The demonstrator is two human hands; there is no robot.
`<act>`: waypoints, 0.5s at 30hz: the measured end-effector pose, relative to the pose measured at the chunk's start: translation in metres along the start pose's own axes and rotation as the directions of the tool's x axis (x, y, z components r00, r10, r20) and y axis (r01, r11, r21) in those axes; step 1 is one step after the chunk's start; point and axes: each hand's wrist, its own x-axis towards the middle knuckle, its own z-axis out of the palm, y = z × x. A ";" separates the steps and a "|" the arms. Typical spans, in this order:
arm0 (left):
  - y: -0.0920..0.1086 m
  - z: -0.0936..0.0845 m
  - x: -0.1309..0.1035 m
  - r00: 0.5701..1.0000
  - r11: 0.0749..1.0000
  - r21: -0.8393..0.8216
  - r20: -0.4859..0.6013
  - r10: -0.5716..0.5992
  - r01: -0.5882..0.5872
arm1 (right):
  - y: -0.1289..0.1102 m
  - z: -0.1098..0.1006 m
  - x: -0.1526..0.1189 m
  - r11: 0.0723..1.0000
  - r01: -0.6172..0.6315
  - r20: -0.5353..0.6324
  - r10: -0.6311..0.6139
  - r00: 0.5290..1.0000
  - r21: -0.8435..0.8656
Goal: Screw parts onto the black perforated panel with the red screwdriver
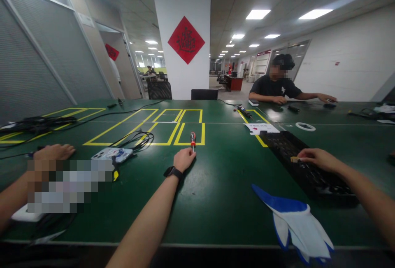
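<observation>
My left hand (pixel 184 159), wearing a black watch (pixel 173 172) at the wrist, rests at the middle of the table with its fingers closed. A screwdriver (pixel 193 138) with a red and clear handle points away from me, its metal shaft running into those fingers. On the right, my right hand (pixel 319 159) pinches a small yellowish-tan piece (pixel 294 159) above a long black tray (pixel 277 144). Small dark and shiny bits lie in the tray, too blurred to name. A white and blue glove (pixel 296 218) lies nearer to me, left of my right forearm.
Another person's hand (pixel 55 152) rests at the left, by a phone (pixel 112 154) and black cables (pixel 143 138). Across the table (pixel 222 194) sits a co-worker (pixel 276 82). Yellow tape (pixel 203 134) marks boxes; a white tape roll (pixel 305 127) and paper label (pixel 262 128) lie right.
</observation>
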 end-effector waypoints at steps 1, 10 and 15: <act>0.000 0.000 0.000 1.000 1.000 0.000 -0.001 0.002 -0.002 | 0.005 -0.001 0.007 1.000 0.004 -0.015 -0.004 1.000 -0.021; 0.002 0.003 0.003 0.993 0.993 -0.001 -0.014 -0.121 0.121 | 0.074 -0.003 0.023 0.948 -0.296 -0.139 0.279 0.950 -0.117; 0.006 0.005 0.006 0.988 0.987 0.041 -0.021 -0.154 0.154 | 0.079 -0.013 0.012 0.981 -0.196 -0.107 0.195 0.975 -0.002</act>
